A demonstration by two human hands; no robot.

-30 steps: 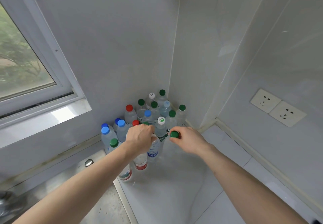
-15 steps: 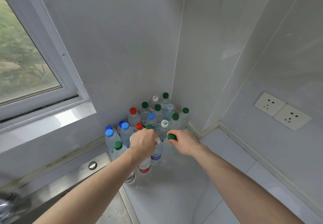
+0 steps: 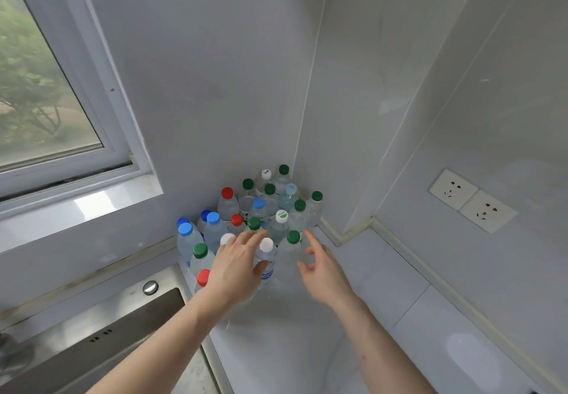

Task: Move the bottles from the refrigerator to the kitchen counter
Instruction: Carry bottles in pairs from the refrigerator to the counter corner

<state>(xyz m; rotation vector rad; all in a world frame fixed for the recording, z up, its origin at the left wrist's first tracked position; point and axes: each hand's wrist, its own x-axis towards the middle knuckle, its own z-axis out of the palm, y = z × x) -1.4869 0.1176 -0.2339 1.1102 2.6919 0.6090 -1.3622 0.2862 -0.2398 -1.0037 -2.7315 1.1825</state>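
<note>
Both hands hover at the bottle cluster (image 3: 261, 209) in the counter (image 3: 384, 286) corner. Left hand (image 3: 236, 266) and right hand (image 3: 322, 270) fingers spread, gripping nothing.

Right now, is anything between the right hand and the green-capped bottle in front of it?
Nothing visible stands between them. The right hand is open, fingers pointing just beside the green-capped bottle, which stands upright on the counter at the front of the cluster.
</note>
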